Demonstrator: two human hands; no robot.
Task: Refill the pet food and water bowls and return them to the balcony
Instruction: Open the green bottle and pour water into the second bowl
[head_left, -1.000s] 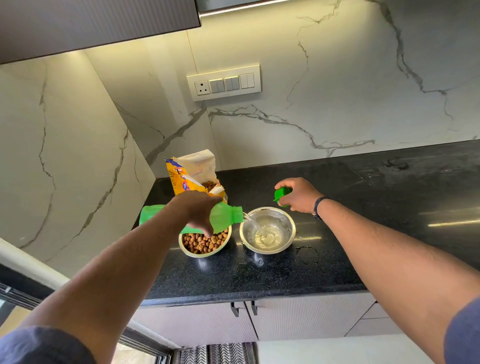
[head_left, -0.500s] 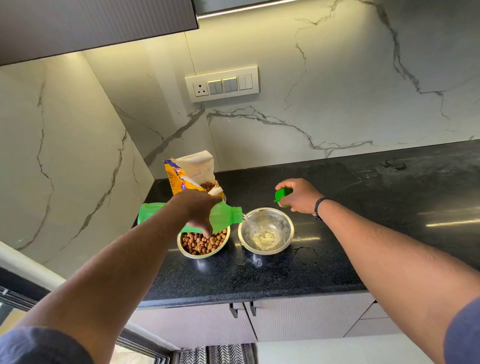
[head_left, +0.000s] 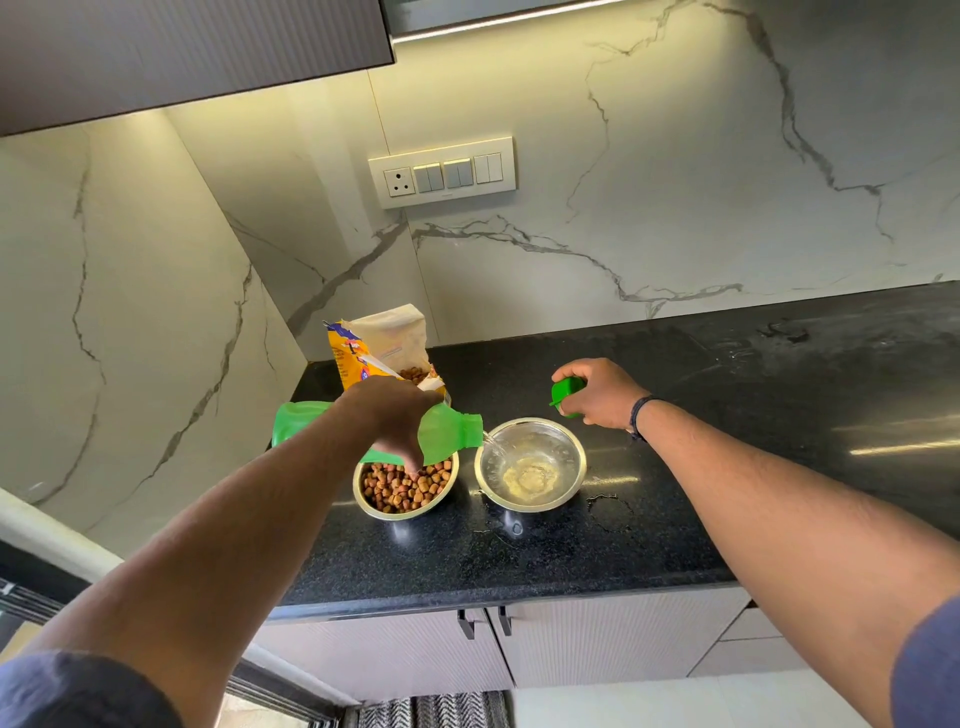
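Head view shows the food half of the job done: the steel food bowl (head_left: 406, 486) sits on the black counter (head_left: 727, 467) heaped with brown kibble, and the opened kibble bag (head_left: 382, 345) stands just behind it against the wall. The water half is under way. The left hand (head_left: 395, 415) is wrapped around a green bottle (head_left: 447, 431) tipped nearly level above the food bowl, its mouth at the rim of the water bowl (head_left: 530, 465), a thin stream running in. That bowl holds only a shallow pool, so by my reckoning more pouring is needed. The right hand (head_left: 597, 392) hovers behind the water bowl, fingers curled on the green cap (head_left: 566, 395). A few spilled drops lie on the counter beside the water bowl. Left to do: finish filling, cap the bottle, and carry both bowls to the balcony, which is not in view.
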